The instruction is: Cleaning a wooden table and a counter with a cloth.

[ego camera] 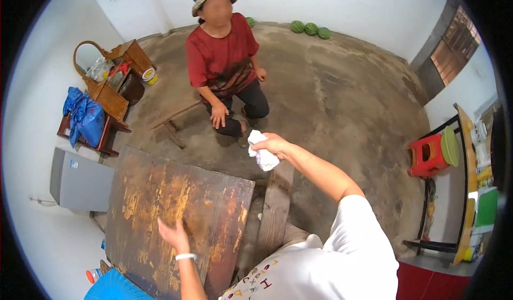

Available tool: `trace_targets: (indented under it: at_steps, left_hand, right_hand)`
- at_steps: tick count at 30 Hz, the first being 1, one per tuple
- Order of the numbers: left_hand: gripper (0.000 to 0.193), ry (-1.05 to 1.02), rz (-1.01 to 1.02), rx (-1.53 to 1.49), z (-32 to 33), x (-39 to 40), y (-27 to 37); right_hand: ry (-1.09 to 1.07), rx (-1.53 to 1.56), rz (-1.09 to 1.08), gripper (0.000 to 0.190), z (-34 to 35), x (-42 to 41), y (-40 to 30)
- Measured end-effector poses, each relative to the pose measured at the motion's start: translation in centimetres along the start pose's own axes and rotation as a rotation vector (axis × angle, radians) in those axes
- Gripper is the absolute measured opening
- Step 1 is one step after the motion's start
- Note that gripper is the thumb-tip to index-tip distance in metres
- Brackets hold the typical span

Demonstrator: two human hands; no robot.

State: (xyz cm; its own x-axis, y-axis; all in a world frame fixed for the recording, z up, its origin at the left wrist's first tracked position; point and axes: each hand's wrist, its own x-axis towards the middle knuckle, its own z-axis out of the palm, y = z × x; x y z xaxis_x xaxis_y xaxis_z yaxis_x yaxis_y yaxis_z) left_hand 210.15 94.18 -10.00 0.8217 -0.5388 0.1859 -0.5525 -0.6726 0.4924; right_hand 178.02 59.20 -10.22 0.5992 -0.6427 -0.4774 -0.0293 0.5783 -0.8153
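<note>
A crumpled white cloth (263,152) is gripped in my right hand (273,144), held out beyond the table's right edge, above the end of a wooden bench (275,208). Over the worn wooden table (160,204), whose dark finish is patchy, my left hand (175,236) has its fingers apart and nothing in it. A pale band circles the left wrist. Whether that hand touches the tabletop, I cannot tell.
Across from me a person in a red shirt (224,55) sits on a wooden bench (176,115). A blue bag (90,121) and a grey cabinet (82,179) are at left. Red stools (427,155) stand by a shelf at right. Several watermelons (311,29) lie along the back wall.
</note>
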Motion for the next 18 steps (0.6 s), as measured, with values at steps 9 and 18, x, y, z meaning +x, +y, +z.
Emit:
trace_targets:
  at_steps: [9, 18]
  left_hand:
    - [0.087, -0.532, 0.372, -0.383, 5.7, -0.4, 17.7]
    - [0.09, -0.608, 0.531, -0.291, 7.9, -7.6, 24.1]
  right_hand:
    - [0.164, -0.327, -0.087, 0.033, -7.8, -5.8, -3.3]
    - [0.59, -0.545, -0.033, 0.042, -21.4, -17.8, -0.1]
